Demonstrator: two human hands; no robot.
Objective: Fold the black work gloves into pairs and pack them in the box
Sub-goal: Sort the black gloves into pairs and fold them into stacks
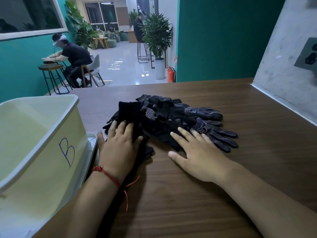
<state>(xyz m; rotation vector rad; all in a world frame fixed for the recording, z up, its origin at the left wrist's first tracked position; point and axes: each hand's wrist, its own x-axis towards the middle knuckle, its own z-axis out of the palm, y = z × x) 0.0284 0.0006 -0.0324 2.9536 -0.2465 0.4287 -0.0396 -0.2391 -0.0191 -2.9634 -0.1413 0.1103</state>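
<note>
A heap of black work gloves (173,115) with white grip dots lies in the middle of the brown wooden table (188,194). My left hand (120,145) rests flat, fingers straight, on a plain black glove (128,109) at the heap's left side. My right hand (197,153) lies flat with spread fingers, its fingertips touching the heap's near edge. A pale yellow plastic box (39,143) marked with a blue "B" stands at the left; no gloves show inside it.
A white lid (91,143) lies partly under the box's right side. A grey wall with a socket (307,54) borders the table on the right. Beyond the far table edge, a person sits on a chair (72,59) and potted plants (157,36) stand.
</note>
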